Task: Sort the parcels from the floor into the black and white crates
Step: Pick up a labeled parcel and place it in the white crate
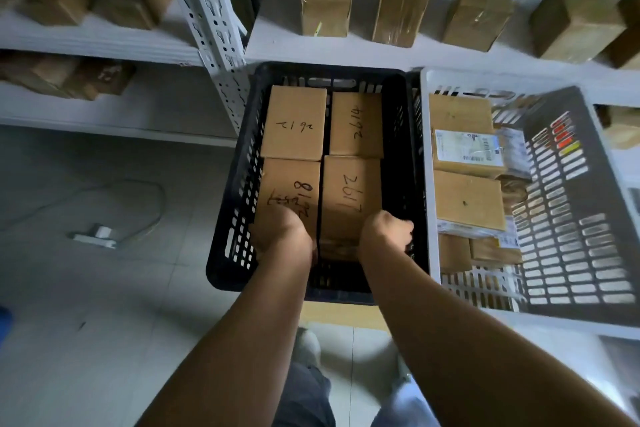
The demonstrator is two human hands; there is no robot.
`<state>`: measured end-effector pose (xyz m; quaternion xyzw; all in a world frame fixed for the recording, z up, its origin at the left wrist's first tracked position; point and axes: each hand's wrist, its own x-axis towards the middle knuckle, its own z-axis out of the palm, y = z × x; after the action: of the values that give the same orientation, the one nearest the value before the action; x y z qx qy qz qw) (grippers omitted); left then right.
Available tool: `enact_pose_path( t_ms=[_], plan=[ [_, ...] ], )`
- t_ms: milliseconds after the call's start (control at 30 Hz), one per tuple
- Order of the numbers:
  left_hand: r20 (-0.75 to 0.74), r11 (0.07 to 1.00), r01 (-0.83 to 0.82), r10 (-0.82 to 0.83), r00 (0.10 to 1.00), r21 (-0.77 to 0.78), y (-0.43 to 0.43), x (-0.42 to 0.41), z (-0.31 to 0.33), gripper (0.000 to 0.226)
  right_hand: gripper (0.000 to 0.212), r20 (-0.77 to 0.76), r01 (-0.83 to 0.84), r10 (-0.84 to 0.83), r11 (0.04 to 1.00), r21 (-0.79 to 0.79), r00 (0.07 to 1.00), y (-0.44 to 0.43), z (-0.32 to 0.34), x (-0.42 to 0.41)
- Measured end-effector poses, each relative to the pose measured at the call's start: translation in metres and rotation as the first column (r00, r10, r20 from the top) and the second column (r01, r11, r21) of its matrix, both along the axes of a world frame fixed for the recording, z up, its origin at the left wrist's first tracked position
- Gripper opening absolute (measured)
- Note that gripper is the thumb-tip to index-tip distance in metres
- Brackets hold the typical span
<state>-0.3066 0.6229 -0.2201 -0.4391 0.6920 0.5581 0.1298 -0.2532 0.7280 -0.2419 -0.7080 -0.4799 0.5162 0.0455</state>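
Head view, and both hands are down inside the black crate (228, 253). 4 brown parcels fill it in 2 rows, each scrawled with marker numbers. The left hand (282, 236) lies on the near-left parcel (289, 191), fingers curled under and out of sight, so I cannot tell whether they grip it. The right hand (389, 230) is bunched at the right edge of the near-right parcel (349, 201), fingers folded toward the crate wall; a true clamp is not clear either. Beside it, touching, stands the white crate (571, 204), already holding labelled parcels (467, 152).

This looks like seating the front pair. The way to do it well: press both boxes flat and square against the back row, keep knuckles off the slotted wall, then lift the hands straight up so nothing tips.
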Motion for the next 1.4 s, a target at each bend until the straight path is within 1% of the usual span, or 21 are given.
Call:
enact_pose_path(
  t_ms=[33, 67, 100, 133, 200, 300, 400, 467, 567, 667, 733, 867, 1033, 1167, 1233, 1300, 1400],
  plan=[
    [-0.02, 0.987, 0.097, -0.101, 0.995, -0.124, -0.005, -0.008, -0.003, 0.036, 0.048, -0.034, -0.057, 0.057, 0.998, 0.009, 0.998, 0.006, -0.004, -0.006],
    [-0.031, 0.951, 0.212, -0.225, 0.974, -0.223, -0.008, -0.016, 0.0, 0.035, 0.047, -0.102, -0.11, 0.109, 0.994, -0.009, 0.989, 0.01, -0.003, -0.011],
    [-0.031, 0.907, 0.308, -0.33, 0.944, -0.288, -0.01, -0.026, -0.002, 0.035, 0.046, -0.1, -0.176, 0.175, 0.984, -0.001, 0.979, 0.016, -0.004, -0.015],
    [-0.004, 0.865, 0.387, -0.41, 0.912, -0.319, -0.013, -0.036, -0.006, 0.037, 0.045, -0.114, -0.231, 0.228, 0.973, -0.016, 0.967, 0.021, -0.005, -0.019],
    [0.064, 0.81, 0.485, -0.493, 0.867, -0.33, -0.021, -0.052, -0.019, 0.043, 0.045, -0.088, -0.363, 0.361, 0.932, -0.007, 0.928, 0.03, -0.012, -0.024],
    [0.107, 0.779, 0.577, -0.57, 0.815, -0.245, -0.026, -0.059, -0.031, 0.04, 0.046, -0.056, -0.508, 0.506, 0.86, -0.042, 0.861, 0.036, -0.021, -0.031],
    [0.089, 0.797, 0.575, -0.569, 0.817, -0.187, -0.024, -0.063, -0.036, 0.035, 0.046, -0.029, -0.55, 0.549, 0.834, -0.054, 0.835, 0.034, -0.034, -0.035],
    [0.091, 0.793, 0.581, -0.575, 0.813, -0.182, -0.021, -0.069, -0.035, 0.034, 0.048, -0.011, -0.535, 0.535, 0.844, -0.04, 0.845, 0.034, -0.037, -0.037],
    [0.064, 0.76, 0.598, -0.604, 0.795, -0.255, -0.012, -0.089, -0.032, 0.036, 0.051, 0.011, -0.49, 0.49, 0.871, 0.028, 0.872, 0.042, -0.034, -0.051],
    [0.013, 0.724, 0.608, -0.64, 0.768, -0.326, -0.001, -0.113, -0.029, 0.048, 0.053, -0.032, -0.472, 0.479, 0.872, 0.128, 0.877, 0.056, -0.033, -0.075],
    [0.01, 0.695, 0.629, -0.668, 0.744, -0.348, 0.006, -0.127, -0.03, 0.052, 0.055, -0.057, -0.486, 0.499, 0.86, 0.157, 0.864, 0.064, -0.03, -0.09],
    [0.012, 0.707, 0.626, -0.66, 0.751, -0.329, 0.011, -0.148, -0.042, 0.045, 0.059, -0.072, -0.53, 0.543, 0.835, 0.147, 0.837, 0.076, -0.034, -0.111],
    [-0.017, 0.703, 0.637, -0.676, 0.737, -0.314, 0.013, -0.156, -0.053, 0.045, 0.057, -0.096, -0.522, 0.531, 0.846, 0.104, 0.842, 0.081, -0.041, -0.119],
    [-0.03, 0.703, 0.642, -0.681, 0.732, -0.305, 0.01, -0.158, -0.054, 0.04, 0.058, -0.101, -0.507, 0.519, 0.853, 0.124, 0.849, 0.077, -0.04, -0.119],
    [-0.027, 0.701, 0.644, -0.683, 0.73, -0.307, 0.008, -0.158, -0.052, 0.04, 0.058, -0.083, -0.495, 0.513, 0.852, 0.173, 0.854, 0.074, -0.035, -0.118],
    [-0.022, 0.678, 0.656, -0.701, 0.713, -0.331, 0.009, -0.156, -0.046, 0.043, 0.056, -0.071, -0.489, 0.518, 0.838, 0.242, 0.852, 0.068, -0.025, -0.116],
    [-0.063, 0.649, 0.653, -0.727, 0.684, -0.39, 0.013, -0.147, -0.026, 0.047, 0.05, -0.144, -0.439, 0.507, 0.832, 0.339, 0.85, 0.06, -0.004, -0.108]
  ],
)
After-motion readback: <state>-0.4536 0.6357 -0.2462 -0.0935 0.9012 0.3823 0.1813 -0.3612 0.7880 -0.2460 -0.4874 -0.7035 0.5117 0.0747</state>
